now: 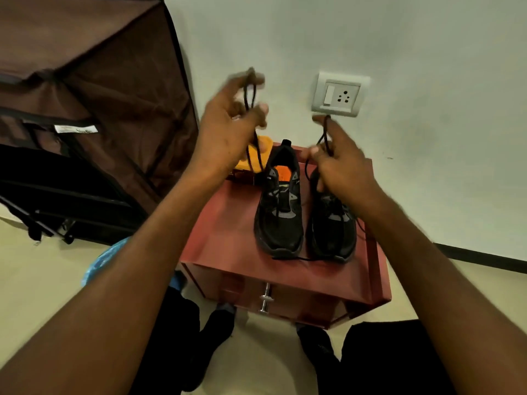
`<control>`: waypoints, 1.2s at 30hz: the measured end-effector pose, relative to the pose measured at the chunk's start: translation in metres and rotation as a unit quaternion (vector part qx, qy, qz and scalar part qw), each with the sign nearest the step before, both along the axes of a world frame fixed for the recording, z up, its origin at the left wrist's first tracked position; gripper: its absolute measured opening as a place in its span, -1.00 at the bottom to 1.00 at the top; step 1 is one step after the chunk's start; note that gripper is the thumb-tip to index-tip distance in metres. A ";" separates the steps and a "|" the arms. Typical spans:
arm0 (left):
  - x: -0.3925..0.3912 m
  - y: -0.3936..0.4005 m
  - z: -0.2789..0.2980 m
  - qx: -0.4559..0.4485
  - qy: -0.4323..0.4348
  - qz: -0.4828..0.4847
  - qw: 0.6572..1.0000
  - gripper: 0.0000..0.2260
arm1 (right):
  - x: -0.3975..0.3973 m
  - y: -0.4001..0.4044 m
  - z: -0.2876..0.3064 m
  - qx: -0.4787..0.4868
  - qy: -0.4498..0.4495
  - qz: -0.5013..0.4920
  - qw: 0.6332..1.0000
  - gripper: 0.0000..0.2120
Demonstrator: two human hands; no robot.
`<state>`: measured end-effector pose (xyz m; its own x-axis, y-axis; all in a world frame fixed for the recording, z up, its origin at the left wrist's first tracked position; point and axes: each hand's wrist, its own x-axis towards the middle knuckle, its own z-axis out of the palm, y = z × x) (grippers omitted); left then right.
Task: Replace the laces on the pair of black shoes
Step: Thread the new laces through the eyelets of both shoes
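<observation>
Two black shoes stand side by side on a red cabinet (228, 240), toes toward me. The left shoe (281, 206) shows an orange insole. The right shoe (332, 223) is partly behind my right hand. My left hand (231, 129) is raised above the cabinet and pinches a loop of black lace (249, 95) that hangs down toward the shoes. My right hand (342, 163) pinches another stretch of black lace (325, 135) just above the right shoe. A loose lace end (293, 257) lies in front of the shoes' toes.
An orange object on a small box (258, 158) sits behind the left shoe. The cabinet has a drawer with a metal handle (265, 300). A brown fabric wardrobe (85, 109) stands at left. A wall socket (339, 94) is behind. A blue bag (105, 258) lies on the floor.
</observation>
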<state>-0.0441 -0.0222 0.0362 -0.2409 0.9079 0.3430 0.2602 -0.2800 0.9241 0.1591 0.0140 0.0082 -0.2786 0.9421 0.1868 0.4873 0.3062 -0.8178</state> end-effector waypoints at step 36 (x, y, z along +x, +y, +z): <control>0.043 0.029 -0.102 -0.230 0.182 0.041 0.955 -0.70 | 0.009 0.014 -0.065 -0.193 -0.053 -0.045 0.979 -0.76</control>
<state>-0.0007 0.0065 -0.0654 -0.2581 0.9660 -0.0125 0.5918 0.1683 0.7883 0.1684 0.0283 -0.0566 -0.1899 0.9584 -0.2131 0.5870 -0.0632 -0.8071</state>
